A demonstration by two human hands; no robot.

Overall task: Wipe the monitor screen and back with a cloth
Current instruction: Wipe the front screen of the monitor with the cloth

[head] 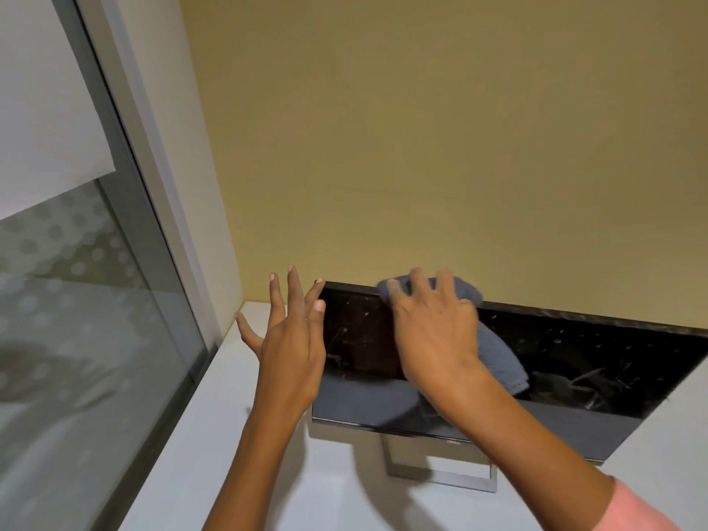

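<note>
Centrally in the head view: monitor (pixel 574 362) standing on a white desk (pixel 245 446), screen dark and reflective, metal stand (pixel 440 473) below the lower bezel. Positioned close to the yellow wall (pixel 421 128) behind, top edge running from upper left down to the right, right side cut off by the frame edge.

Right hand (pixel 433 331) laid over the top edge near the monitor's left corner, fingers curled over a grey cloth (pixel 494 350), gripping it against bezel and screen. Cloth draped over the top edge and hanging down the screen to the right of the wrist. Pink sleeve (pixel 636 507) at the lower right.

Left hand (pixel 291 339) raised just beside the monitor's left edge, fingers straight and spread apart, holding nothing; contact with the edge not discernible.

Open desk surface left of the monitor, bounded by a glass window (pixel 76 300) and its grey frame (pixel 153 208).
</note>
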